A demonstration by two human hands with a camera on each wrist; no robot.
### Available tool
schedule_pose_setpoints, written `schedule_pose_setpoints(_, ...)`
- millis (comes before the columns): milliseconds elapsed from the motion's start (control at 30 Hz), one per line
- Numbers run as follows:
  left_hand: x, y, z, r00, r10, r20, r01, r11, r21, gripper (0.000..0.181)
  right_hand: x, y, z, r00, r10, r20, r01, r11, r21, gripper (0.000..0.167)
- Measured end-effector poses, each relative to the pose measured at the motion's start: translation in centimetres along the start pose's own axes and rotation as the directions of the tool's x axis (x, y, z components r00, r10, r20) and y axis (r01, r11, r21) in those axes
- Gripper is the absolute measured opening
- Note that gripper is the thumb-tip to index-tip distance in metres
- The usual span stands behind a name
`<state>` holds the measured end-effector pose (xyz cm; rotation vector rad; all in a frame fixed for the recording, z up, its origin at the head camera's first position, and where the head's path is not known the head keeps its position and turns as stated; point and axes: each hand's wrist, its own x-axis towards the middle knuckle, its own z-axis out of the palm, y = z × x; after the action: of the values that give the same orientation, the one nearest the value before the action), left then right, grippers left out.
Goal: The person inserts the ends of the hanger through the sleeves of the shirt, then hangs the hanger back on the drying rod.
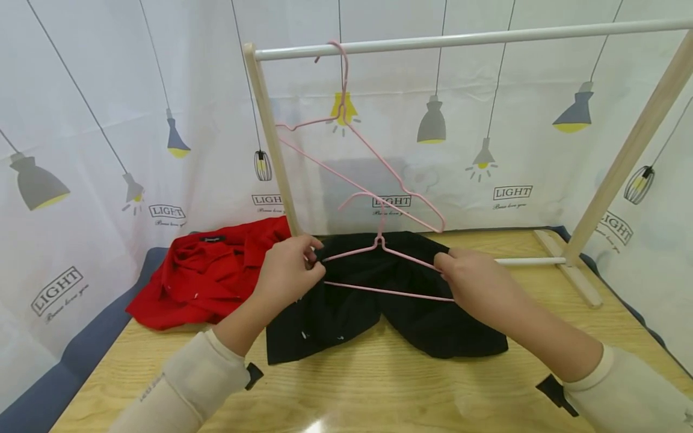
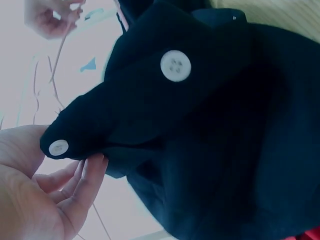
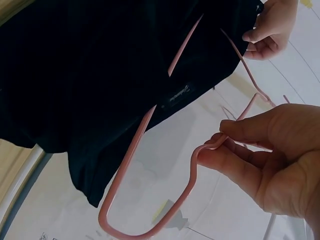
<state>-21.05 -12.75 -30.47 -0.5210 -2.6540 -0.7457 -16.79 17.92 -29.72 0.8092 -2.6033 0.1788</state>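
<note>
Pink hanger [image 1: 380, 242], pinched by the right hand [image 1: 476, 278], is apparently entering the black garment [image 1: 349, 319] over the bench [image 1: 390, 391] while the left hand [image 1: 289, 268] is pinching that garment's edge, likely calling for a deeper push.

Wood-grain tabletop [image 1: 390, 394] laden with clothing and a rack

The surface is edged by a blue-grey border [image 1: 81, 355]; at the left, a red garment [image 1: 216, 270] with a dark label is heaped in folds; in the middle, a black buttoned garment [image 1: 330, 328] is laid, its lower edges spread on the wood; at the far right, the clothes rack [image 1: 622, 150] is supported by a flat wooden foot [image 1: 576, 276].
</note>
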Motion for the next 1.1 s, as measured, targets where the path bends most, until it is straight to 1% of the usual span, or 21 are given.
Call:
schedule_pose_setpoints(133,-0.5,0.7,0.5,0.995,0.070,-0.066,-0.066,0.996,0.052,0.020,0.6,-0.7,0.2,1.000,0.019,-0.012,-0.019,1.000,0.000,0.019)
schedule_pose_setpoints(267,-1.0,1.4,1.0,0.987,0.117,-0.113,-0.110,0.991,0.073,0.021,1.1,-1.2,0.6,1.000,0.029,-0.010,-0.029,1.000,0.001,0.019)
schedule_pose_setpoints(367,-1.3,2.0,1.2,0.984,0.132,-0.123,-0.125,0.990,0.063,0.023,1.5,-1.5,0.8,0.999,0.036,0.001,-0.036,0.999,0.005,0.017)
schedule_pose_setpoints(467,-1.6,2.2,1.5,0.984,0.142,-0.110,-0.139,0.989,0.042,0.024,2.0,-1.7,1.1,0.999,0.039,0.006,-0.039,0.999,0.012,0.017)
schedule_pose_setpoints(533,-1.6,2.1,1.5,0.985,0.142,-0.093,-0.141,0.990,0.020,0.024,2.2,-1.6,1.2,0.999,0.039,0.001,-0.039,0.999,0.015,0.017)
schedule_pose_setpoints(633,-1.5,1.5,1.1,0.989,0.127,-0.078,-0.130,0.991,-0.028,0.020,2.2,-1.4,1.5,0.999,0.036,-0.013,-0.035,0.999,0.012,0.018)
schedule_pose_setpoints(733,-1.1,0.5,0.3,0.989,0.113,-0.098,-0.119,0.992,-0.050,0.015,2.2,-1.1,1.7,0.999,0.032,-0.027,-0.032,0.999,0.006,0.018)
schedule_pose_setpoints(800,-0.7,-0.3,-0.3,0.986,0.127,-0.111,-0.131,0.991,-0.031,0.015,2.1,-0.9,1.8,0.999,0.030,-0.032,-0.030,1.000,0.004,0.017)
schedule_pose_setpoints(867,-0.3,-1.0,-0.7,0.983,0.159,-0.093,-0.160,0.987,-0.008,0.019,2.1,-0.8,1.8,0.999,0.031,-0.032,-0.031,1.000,0.001,0.017)
schedule_pose_setpoints(900,-0.1,-1.3,-0.9,0.982,0.176,-0.072,-0.177,0.984,0.000,0.022,2.1,-0.7,1.8,0.999,0.029,-0.032,-0.029,1.000,0.001,0.017)
schedule_pose_setpoints(967,0.2,-1.8,-1.0,0.980,0.196,-0.011,-0.196,0.981,0.003,0.029,2.2,-0.8,1.7,0.999,0.026,-0.035,-0.026,1.000,0.000,0.015)
schedule_pose_setpoints(1033,0.5,-2.1,-0.9,0.978,0.203,0.046,-0.203,0.979,-0.007,0.034,2.3,-1.0,1.5,0.999,0.019,-0.034,-0.019,1.000,-0.004,0.015)
schedule_pose_setpoints(1100,0.6,-2.1,-0.7,0.977,0.198,0.080,-0.198,0.980,-0.010,0.035,2.4,-1.2,1.4,0.999,0.006,-0.036,-0.006,1.000,-0.016,0.016)
